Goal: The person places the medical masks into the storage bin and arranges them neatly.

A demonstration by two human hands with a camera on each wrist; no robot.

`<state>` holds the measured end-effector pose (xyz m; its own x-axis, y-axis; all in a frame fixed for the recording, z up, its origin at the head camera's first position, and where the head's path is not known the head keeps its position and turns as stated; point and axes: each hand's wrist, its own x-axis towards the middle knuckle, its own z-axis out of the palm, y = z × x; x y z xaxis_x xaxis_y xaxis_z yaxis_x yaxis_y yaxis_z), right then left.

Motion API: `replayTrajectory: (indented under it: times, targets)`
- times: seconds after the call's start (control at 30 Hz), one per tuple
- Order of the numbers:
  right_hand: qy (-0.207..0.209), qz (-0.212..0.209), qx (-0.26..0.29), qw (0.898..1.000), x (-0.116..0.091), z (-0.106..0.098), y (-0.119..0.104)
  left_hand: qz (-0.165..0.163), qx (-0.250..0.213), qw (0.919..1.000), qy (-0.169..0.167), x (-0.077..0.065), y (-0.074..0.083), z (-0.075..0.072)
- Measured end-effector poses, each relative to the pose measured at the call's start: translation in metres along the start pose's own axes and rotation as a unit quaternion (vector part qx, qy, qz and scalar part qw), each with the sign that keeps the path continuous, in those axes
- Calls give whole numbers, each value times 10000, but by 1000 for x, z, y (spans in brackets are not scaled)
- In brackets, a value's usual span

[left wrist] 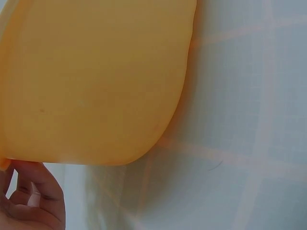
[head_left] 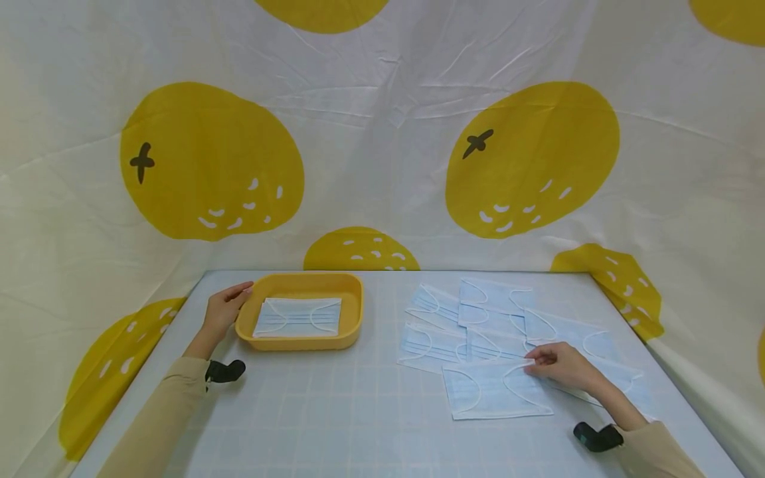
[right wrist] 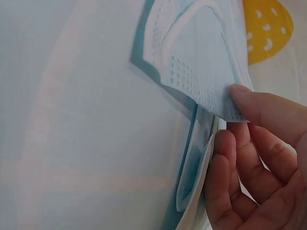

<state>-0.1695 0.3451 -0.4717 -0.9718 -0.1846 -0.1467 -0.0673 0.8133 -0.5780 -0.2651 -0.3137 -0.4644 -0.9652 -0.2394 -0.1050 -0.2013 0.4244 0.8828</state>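
My right hand pinches the top right corner of a light blue face mask. In the right wrist view, the thumb lies on top of this mask, with the fingers curled below. White ear loops arch across its face. Several more face masks lie overlapping behind and beside it. At the left, my left hand grips the left rim of a yellow tray. The left wrist view shows the tray's outer side, with the fingers at its edge. Inside the tray lies a face mask, flat.
A pale, faintly checked cloth covers the table. Behind it and at both sides hangs a white curtain printed with yellow fruit. Each wrist wears a black camera.
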Motion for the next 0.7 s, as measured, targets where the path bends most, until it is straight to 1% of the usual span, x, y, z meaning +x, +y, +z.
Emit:
replayTrajectory:
  times: [0.13, 0.3, 0.37, 0.53, 0.7]
  targets:
    - [5, -178, 0, 9998, -2, -4, -1, 63, -9, 10000, 17, 0, -1, 0]
    - [-43, -156, 180, 9997, -3, -8, -1, 102, -8, 9999, 11, -1, 0, 0]
    - [-97, -53, 382, 9992, -3, -8, -2, 86, -3, 10000, 2, -1, 0, 0]
    - [-303, -152, 841, 9959, -4, -13, -2, 103, 19, 9999, -14, -2, 0, -1]
    - [-420, -257, 1140, 9923, -4, -17, -3, 161, 35, 9999, -14, -3, 1, -1]
